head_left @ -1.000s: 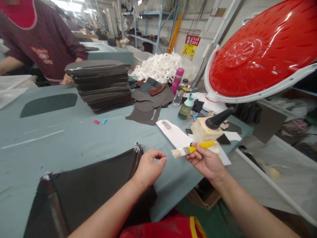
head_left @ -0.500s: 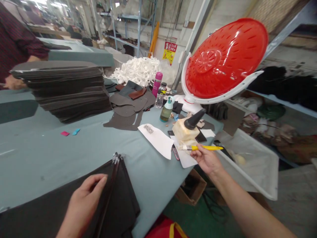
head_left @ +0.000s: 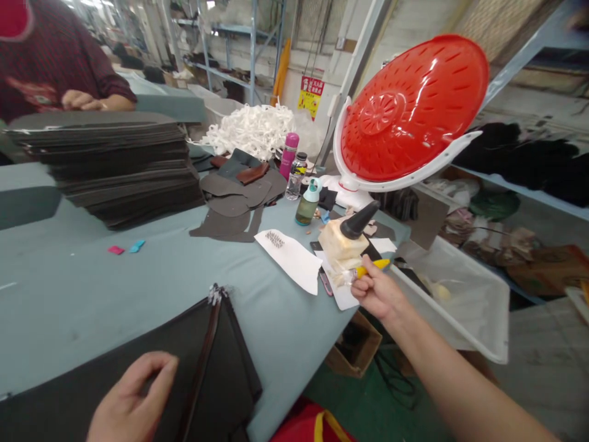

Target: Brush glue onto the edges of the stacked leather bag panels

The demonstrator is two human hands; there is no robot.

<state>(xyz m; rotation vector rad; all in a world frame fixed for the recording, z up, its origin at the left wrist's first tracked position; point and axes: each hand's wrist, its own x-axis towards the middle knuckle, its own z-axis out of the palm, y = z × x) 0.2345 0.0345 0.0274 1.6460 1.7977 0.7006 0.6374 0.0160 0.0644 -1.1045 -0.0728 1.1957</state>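
My right hand [head_left: 375, 291] grips a yellow-handled brush [head_left: 372, 268], its pale bristle end pointing left, beside a glue-stained block-shaped container [head_left: 343, 241] with a black cone on top. My left hand [head_left: 135, 396] hovers over or rests on large black sheets [head_left: 92, 374] at the near left; its thumb and fingertips are pressed together, and whether anything is between them cannot be made out. A dark strip [head_left: 202, 362] with a grey frayed tip runs along the black sheets. White paper [head_left: 294, 264] with small dark marks lies between the sheets and the container.
A tall stack of dark panels [head_left: 124, 166] stands at the back left, with a person's hands [head_left: 87, 100] behind it. Bottles [head_left: 307, 205], dark cut pieces [head_left: 230, 190] and a white pile [head_left: 257, 129] are farther back. A red fan [head_left: 414, 110] rises at the right above a white tray [head_left: 492, 319].
My left hand has moved down and left. The brush in my right hand has turned, with its handle now looking shorter. The other person has leaned in, hands now above the stack.
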